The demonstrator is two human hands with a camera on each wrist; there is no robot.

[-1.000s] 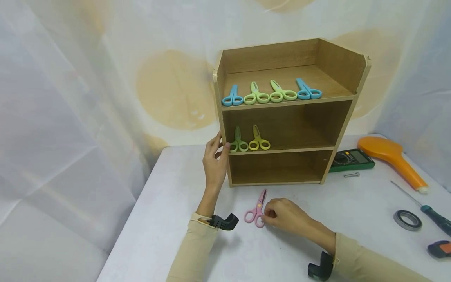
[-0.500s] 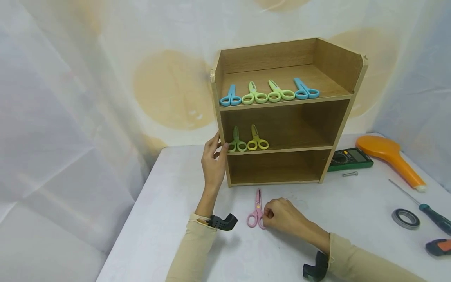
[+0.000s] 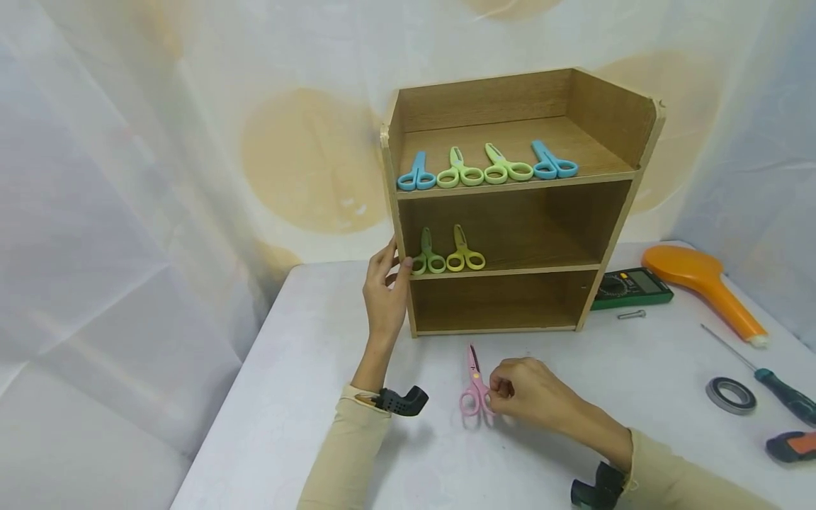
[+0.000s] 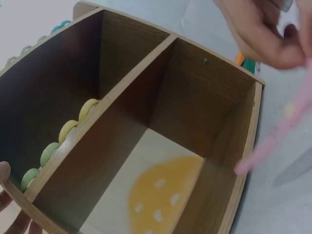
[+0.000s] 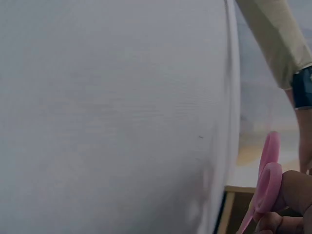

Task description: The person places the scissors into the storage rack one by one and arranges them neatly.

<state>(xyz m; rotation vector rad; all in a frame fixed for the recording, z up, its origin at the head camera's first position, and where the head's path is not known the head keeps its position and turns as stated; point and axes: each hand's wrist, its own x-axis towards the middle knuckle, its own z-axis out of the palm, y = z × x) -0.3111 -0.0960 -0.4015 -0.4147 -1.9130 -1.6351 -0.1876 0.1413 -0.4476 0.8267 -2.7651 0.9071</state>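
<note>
My right hand (image 3: 535, 393) pinches a pair of pink scissors (image 3: 473, 382) by one handle loop, blades pointing toward the shelf. In the left wrist view the pink scissors (image 4: 278, 131) hang raised and slanted in front of the bottom compartment. My left hand (image 3: 385, 301) holds the left side panel of the small wooden shelf (image 3: 510, 271), thumb at the front edge by the middle board. On that board stand a green pair of scissors (image 3: 426, 251) and a yellow pair (image 3: 460, 248). Along the top board lie blue scissors (image 3: 417, 172) and several more blue and light green pairs.
Right of the shelf lie a green multimeter (image 3: 637, 287), a bolt (image 3: 631, 314) and an orange paddle-shaped tool (image 3: 695, 280). Nearer are a screwdriver (image 3: 780, 389), a black and grey ring (image 3: 731, 395) and a dark tool with an orange patch (image 3: 790, 446).
My right hand has shifted slightly right, and the pink scissors have come up off the table with it, their blades swinging from leaning right to leaning left. The left hand stays on the shelf.
</note>
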